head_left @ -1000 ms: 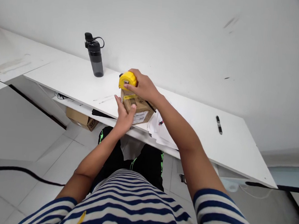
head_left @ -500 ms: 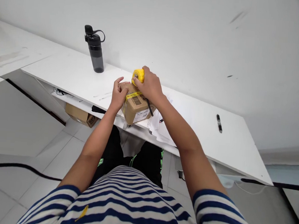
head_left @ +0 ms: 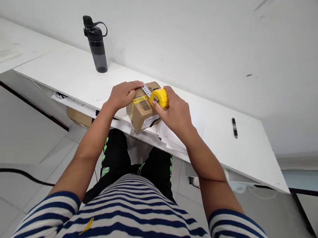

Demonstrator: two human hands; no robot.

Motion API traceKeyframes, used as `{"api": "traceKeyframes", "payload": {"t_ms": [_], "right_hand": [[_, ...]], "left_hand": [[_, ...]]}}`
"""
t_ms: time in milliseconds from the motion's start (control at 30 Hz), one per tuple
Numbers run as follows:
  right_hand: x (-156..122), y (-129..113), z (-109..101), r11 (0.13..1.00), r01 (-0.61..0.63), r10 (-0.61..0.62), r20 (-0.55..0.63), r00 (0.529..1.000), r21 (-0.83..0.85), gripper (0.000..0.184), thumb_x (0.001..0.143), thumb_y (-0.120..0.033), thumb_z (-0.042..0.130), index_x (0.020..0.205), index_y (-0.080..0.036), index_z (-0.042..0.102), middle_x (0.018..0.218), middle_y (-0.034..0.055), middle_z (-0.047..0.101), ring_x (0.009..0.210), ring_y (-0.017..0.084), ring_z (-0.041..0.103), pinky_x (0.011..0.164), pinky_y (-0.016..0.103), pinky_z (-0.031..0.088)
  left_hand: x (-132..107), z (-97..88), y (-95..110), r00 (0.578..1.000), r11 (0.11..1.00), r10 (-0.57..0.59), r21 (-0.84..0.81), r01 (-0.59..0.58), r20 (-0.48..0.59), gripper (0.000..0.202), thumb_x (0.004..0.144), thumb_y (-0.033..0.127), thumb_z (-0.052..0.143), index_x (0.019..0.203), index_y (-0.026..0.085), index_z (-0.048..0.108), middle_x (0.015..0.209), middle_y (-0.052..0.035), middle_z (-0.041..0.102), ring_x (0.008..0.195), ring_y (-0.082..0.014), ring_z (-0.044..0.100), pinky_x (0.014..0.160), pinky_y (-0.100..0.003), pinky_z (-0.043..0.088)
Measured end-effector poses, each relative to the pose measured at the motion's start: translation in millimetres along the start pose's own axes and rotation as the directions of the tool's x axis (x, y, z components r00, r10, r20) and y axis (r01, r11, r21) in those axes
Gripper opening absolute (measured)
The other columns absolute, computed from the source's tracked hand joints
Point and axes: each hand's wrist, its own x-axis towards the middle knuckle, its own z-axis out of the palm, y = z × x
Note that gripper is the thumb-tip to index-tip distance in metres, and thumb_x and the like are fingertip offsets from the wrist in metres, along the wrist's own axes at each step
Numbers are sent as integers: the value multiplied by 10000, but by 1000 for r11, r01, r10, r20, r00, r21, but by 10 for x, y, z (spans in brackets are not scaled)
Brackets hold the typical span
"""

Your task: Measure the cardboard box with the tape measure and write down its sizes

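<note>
A small cardboard box (head_left: 140, 114) with yellow tape and printed labels rests at the front edge of the white desk. My right hand (head_left: 177, 109) is closed around a yellow tape measure (head_left: 160, 98) over the box's right side. A short length of its white, numbered blade (head_left: 146, 90) is out and runs across the box top. At the blade's far-left end, the fingertips of my left hand (head_left: 123, 94) pinch or press the tip, while the thumb bends against the box. A black strap hangs from the tape measure by the box's label.
A dark water bottle (head_left: 97, 50) stands on the desk (head_left: 64, 67) to the left, near the wall. White papers (head_left: 174, 136) lie right of the box, and a black marker (head_left: 234, 128) lies farther right. Another cardboard box (head_left: 79, 117) is below the desk at left.
The tape measure has moved right and towards me, and its blade now shows stretched over the box. My left hand's fingers have shifted to the blade's end.
</note>
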Motion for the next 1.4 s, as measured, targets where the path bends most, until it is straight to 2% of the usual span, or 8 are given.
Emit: {"api": "traceKeyframes", "payload": {"t_ms": [167, 300, 567, 767, 1200, 1400], "right_hand": [[-362, -17, -147, 996, -80, 78, -66, 995, -35, 505, 923, -564, 536, 1323, -255, 528, 999, 95, 716, 736, 246, 651, 566, 369, 515], [-529, -16, -152, 991, -121, 116, -105, 988, -47, 539, 912, -573, 536, 1342, -247, 537, 993, 94, 713, 694, 229, 634, 539, 360, 508], [-512, -9, -120, 992, -106, 98, -120, 988, -62, 531, 905, -529, 561, 1342, -230, 550, 1003, 87, 725, 703, 209, 641, 514, 320, 477], [-535, -9, -113, 988, -112, 99, -115, 988, -110, 532, 922, -515, 541, 1353, -202, 528, 1037, 90, 723, 697, 182, 635, 520, 298, 464], [-532, -22, -123, 983, -138, 125, -104, 987, -121, 552, 917, -556, 539, 1342, -204, 533, 1036, 86, 730, 657, 173, 614, 526, 304, 457], [-513, -31, -111, 983, -149, 138, -105, 985, -107, 537, 909, -548, 549, 1330, -215, 536, 1111, 102, 724, 688, 190, 638, 535, 322, 487]], "left_hand": [[4, 24, -8, 1000, 998, 25, 62, -25, 0, 530, 843, 213, 441, 1277, 373, 700, 1392, 122, 664, 1179, -252, 651, 1007, -409, 492], [16, 50, -33, 998, 997, 54, 47, -54, -10, 532, 858, 205, 409, 1279, 359, 697, 1398, 108, 662, 1207, -234, 644, 1031, -403, 471], [3, 52, -12, 998, 996, 67, 60, -65, -19, 529, 876, 192, 372, 1276, 309, 699, 1402, 68, 666, 1280, -204, 626, 1055, -364, 453], [-20, 32, 37, 999, 990, 44, 135, -45, 10, 532, 920, 211, 315, 1307, 302, 669, 1425, 63, 650, 1308, -174, 599, 1065, -337, 449], [-10, 43, 20, 999, 992, 49, 118, -49, 1, 531, 911, 192, 337, 1301, 312, 676, 1422, 70, 652, 1285, -179, 614, 1064, -347, 457], [-7, 49, 19, 999, 993, 45, 109, -45, 4, 529, 912, 186, 335, 1297, 316, 674, 1427, 79, 646, 1319, -179, 592, 1087, -351, 444]]}}
